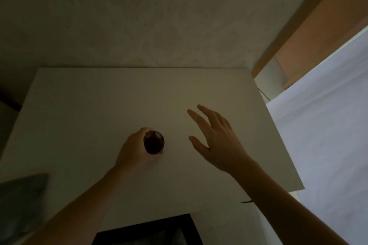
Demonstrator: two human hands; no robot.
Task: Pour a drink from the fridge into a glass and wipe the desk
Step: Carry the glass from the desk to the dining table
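A small glass (154, 143) holding a dark drink stands on the white desk (99, 97), near its middle. My left hand (132, 148) grips the glass from its left side, fingers curled round it. To the right of the glass, my right hand (214, 136) hovers over the desk with its fingers spread and straight, holding nothing. No bottle and no cloth appear in the head view.
The desk stands against a pale wall (139, 16). Its right edge borders a light floor (328, 125) and an orange-brown door frame (310, 26). A grey-green object (22, 201) lies at the desk's front left. A dark opening (151, 232) shows below the front edge.
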